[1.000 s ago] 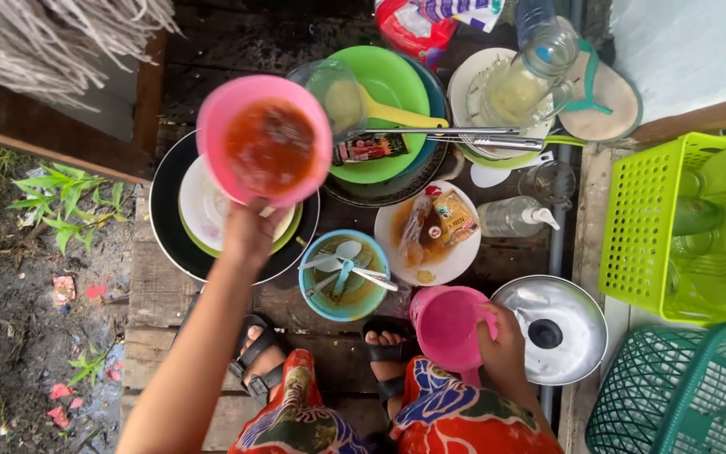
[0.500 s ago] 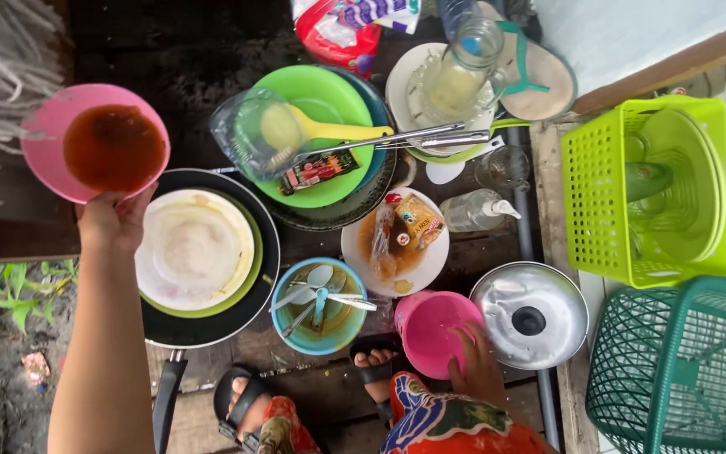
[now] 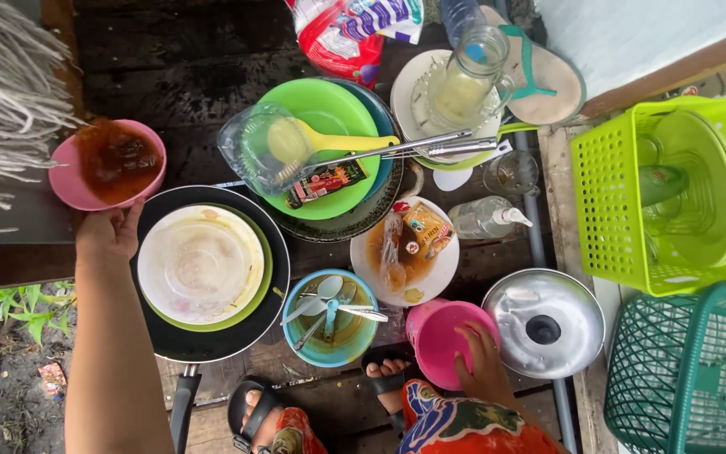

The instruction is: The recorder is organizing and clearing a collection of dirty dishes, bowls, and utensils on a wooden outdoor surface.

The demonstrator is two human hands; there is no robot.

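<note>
My left hand point(image 3: 109, 231) grips the rim of a pink bowl point(image 3: 107, 163) holding brown liquid, held out far to the left, over the edge of the wooden floor. My right hand point(image 3: 484, 361) rests on the rim of a pink plastic cup point(image 3: 440, 339) close to my knees. Between my hands lies a black frying pan point(image 3: 212, 336) with a white plate point(image 3: 199, 262) on a green plate in it. A blue bowl point(image 3: 329, 324) with spoons sits beside the pink cup.
A steel pot lid point(image 3: 544, 322) lies right of the cup. Green bowls point(image 3: 323, 139), a glass pitcher point(image 3: 466, 77), a dirty white plate point(image 3: 405, 252) with wrappers and a small bottle point(image 3: 487, 219) crowd the middle. A lime basket point(image 3: 661, 193) and green basket point(image 3: 686, 374) stand right.
My left hand has carried the pink bowl leftward, from above the frying pan out past the floor's edge. My right hand stays on the pink cup.
</note>
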